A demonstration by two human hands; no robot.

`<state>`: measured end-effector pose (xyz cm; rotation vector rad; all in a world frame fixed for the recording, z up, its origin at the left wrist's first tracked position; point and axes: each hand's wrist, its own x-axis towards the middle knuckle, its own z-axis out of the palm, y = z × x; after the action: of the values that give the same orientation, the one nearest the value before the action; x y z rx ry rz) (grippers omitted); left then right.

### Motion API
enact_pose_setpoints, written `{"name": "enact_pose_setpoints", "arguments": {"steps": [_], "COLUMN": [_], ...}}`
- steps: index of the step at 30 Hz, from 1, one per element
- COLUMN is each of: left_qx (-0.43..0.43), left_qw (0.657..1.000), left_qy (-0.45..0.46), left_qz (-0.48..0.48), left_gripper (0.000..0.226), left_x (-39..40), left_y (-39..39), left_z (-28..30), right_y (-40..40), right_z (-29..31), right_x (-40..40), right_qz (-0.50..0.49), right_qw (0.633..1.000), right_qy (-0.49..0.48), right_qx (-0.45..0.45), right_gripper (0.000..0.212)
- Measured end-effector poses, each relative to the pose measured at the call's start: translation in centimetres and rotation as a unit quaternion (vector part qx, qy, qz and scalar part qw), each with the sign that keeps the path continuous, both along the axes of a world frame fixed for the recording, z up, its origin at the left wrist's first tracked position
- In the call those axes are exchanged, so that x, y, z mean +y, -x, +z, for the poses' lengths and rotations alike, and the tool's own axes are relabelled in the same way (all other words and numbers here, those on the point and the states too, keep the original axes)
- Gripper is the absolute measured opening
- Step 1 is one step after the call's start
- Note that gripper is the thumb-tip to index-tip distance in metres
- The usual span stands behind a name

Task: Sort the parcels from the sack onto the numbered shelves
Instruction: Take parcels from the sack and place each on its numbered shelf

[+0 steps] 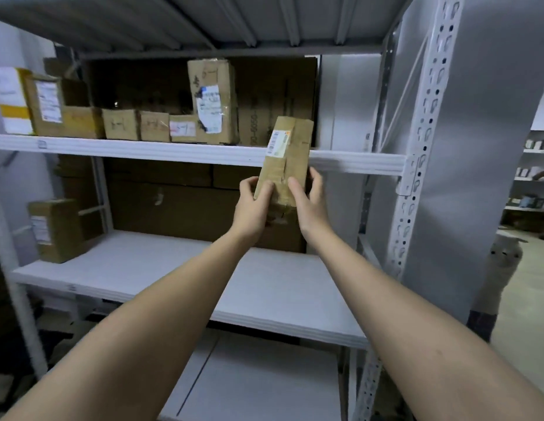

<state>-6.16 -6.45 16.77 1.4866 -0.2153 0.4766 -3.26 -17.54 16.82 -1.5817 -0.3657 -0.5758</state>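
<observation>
A long brown cardboard parcel [287,156] with a white barcode label near its top is held upright and slightly tilted in front of the upper shelf's edge [173,150]. My left hand [252,205] grips its lower left side. My right hand [308,202] grips its lower right side, fingers round the edge. The parcel's top reaches just above the upper shelf board, to the right of a tall taped box [213,101]. The sack is out of sight.
The upper shelf carries several cardboard boxes with handwritten numbers [122,124], with a large flat carton [277,98] behind. On the middle shelf [161,268] stands one box [56,229] at the left, with large cartons at the back. A perforated white upright [416,165] bounds the right side.
</observation>
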Motion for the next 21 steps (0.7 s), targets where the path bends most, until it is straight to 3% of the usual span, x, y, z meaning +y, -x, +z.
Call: {"name": "enact_pose_setpoints", "arguments": {"steps": [4, 12, 21], "left_qx": [-0.017, 0.008, 0.015], "left_qw": [0.999, 0.998, 0.997], "left_qy": [-0.023, -0.035, -0.068], "left_qz": [0.025, 0.052, 0.021], "left_gripper": [0.053, 0.052, 0.046], "left_x": [1.1, 3.5, 9.9], "left_y": [-2.1, -5.6, -11.9], "left_z": [2.9, 7.1, 11.0], "right_y": [-2.0, -5.7, -11.2], "right_z": [1.6, 5.2, 8.6], "right_x": [1.0, 3.1, 8.6], "right_qz": [0.051, 0.081, 0.032], "right_qw": [0.995, 0.987, 0.989], "right_qy": [0.072, 0.114, 0.134], "right_qx": [-0.050, -0.075, -0.048], "right_gripper": [0.093, 0.101, 0.077]}}
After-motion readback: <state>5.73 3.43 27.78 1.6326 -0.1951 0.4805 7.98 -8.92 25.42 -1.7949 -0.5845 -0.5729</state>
